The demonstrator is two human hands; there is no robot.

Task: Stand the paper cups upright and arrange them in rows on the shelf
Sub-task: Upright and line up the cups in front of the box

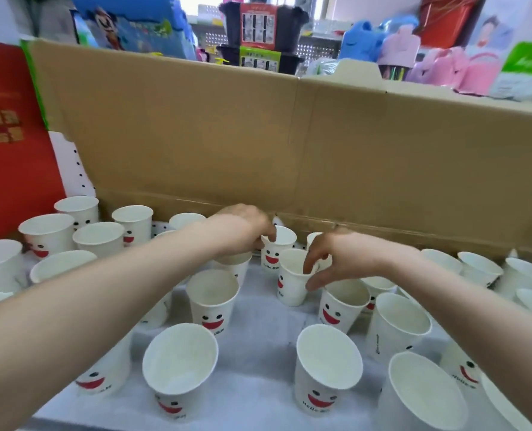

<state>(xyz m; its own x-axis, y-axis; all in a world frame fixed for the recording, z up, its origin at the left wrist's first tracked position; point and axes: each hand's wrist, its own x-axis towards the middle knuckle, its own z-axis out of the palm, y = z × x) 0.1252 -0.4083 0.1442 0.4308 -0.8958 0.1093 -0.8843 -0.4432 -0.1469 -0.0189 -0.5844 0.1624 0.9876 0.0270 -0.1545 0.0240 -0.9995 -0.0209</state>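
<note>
Head view is looking down on a white shelf [258, 309] backed by a cardboard wall [289, 144]. Both hands are working near the back, toward 12 o'clock.

Left hand [243, 231] is pinching the rim of a back-row cup [277, 253], fingers dipping over its lip. A second cup is sitting just under the palm; whether the hand is also touching it, cannot tell.

Right hand [342, 256] is gripping the rim of a middle cup [292, 278], thumb outside, a fingertip inside the mouth. That cup is standing upright, just at 5 o'clock of the back-row cup.

Doing the step well, as a judgement: keep the pinch light so the thin paper rim is not buckling; lift a little rather than dragging, since neighbouring cups are standing close and tipping easily; set each one down flat with its smiley print facing front, lined up with those already behind it.

Count: two hands. Paper cups in view are numbering roughly twenty-six, all seemingly upright; the edges are distorted and some are hidden by the forearms, so the figure is approximate. A looser cluster is sitting at 9 o'clock [47, 234], another at 3 o'clock [479, 269], and larger-looking ones at 6 o'clock [180, 365]. Rows are not yet even. One red bag [9, 135] is standing at 10 o'clock.
</note>
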